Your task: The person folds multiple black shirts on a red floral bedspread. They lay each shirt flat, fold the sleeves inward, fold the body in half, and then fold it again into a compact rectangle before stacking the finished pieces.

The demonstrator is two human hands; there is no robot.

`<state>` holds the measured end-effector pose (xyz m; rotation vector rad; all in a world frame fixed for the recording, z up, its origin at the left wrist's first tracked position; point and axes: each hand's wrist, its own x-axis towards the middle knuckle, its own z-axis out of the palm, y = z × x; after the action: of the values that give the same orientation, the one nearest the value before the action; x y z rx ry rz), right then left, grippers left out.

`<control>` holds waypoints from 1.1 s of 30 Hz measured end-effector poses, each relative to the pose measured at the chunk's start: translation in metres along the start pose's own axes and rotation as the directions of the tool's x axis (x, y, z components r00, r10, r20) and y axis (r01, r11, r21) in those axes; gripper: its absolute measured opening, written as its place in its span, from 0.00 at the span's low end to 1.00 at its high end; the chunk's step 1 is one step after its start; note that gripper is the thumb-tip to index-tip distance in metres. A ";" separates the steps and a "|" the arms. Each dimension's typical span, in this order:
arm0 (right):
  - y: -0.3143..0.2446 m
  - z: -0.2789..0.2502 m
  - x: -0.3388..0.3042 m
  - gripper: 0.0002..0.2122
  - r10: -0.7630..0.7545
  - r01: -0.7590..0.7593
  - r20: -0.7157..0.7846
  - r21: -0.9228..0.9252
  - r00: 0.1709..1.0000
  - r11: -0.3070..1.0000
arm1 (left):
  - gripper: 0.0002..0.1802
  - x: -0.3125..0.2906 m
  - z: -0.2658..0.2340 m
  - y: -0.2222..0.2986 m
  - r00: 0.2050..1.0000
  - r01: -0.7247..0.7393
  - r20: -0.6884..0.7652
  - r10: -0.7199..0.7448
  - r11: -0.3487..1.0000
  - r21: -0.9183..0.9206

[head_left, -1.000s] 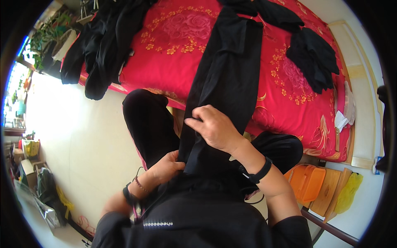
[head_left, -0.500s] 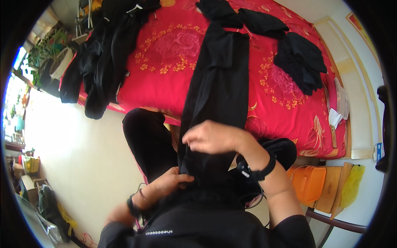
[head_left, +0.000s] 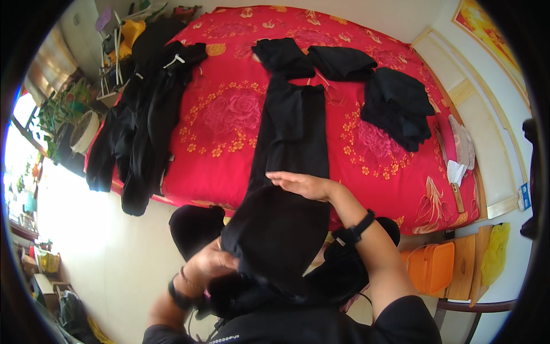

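A long black garment, trouser-like point(head_left: 275, 226), runs from the middle of the bed down over its front edge toward my lap. Its near end is raised and bulges between my hands. My left hand point(head_left: 211, 261) is closed on the near left edge of this cloth, thumb on top. Across the garment, at the bed's front edge, lies my right hand point(head_left: 301, 185), fingers stretched out flat and gripping nothing. Whether the far part is one leg or two folded together, I cannot tell.
Folded black clothes point(head_left: 398, 106) sit on the right of the red flowered bed point(head_left: 223, 120), with more black pieces point(head_left: 342, 63) at the garment's far end. Loose black clothes point(head_left: 140, 114) hang off the left side. An orange bin point(head_left: 431, 268) stands low at right.
My left hand has lifted the near end of the black garment up and forward. My right hand has flattened onto the cloth. The view has tilted, so the bed appears lower.
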<state>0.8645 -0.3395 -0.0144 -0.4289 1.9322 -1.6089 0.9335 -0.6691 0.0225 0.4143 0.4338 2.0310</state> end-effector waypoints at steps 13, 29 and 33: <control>0.041 -0.029 -0.062 0.31 0.205 0.313 -0.582 0.663 0.787 0.680 | 0.28 0.239 -0.077 0.070 0.786 0.114 -0.526 0.326 0.759 0.641; 0.019 -0.019 -0.082 0.17 0.055 0.272 -0.704 0.344 0.708 0.899 | 0.16 0.128 -0.078 0.010 0.657 0.334 -0.325 0.680 0.124 0.934; 0.007 0.005 -0.125 0.17 0.347 -0.203 -0.475 0.328 0.808 0.922 | 0.17 0.079 -0.073 -0.009 0.678 0.540 -0.606 0.416 0.276 0.795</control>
<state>0.9658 -0.2690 0.0069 0.4436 1.9881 -1.8740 0.8705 -0.6048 -0.0373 0.1970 2.3110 1.4447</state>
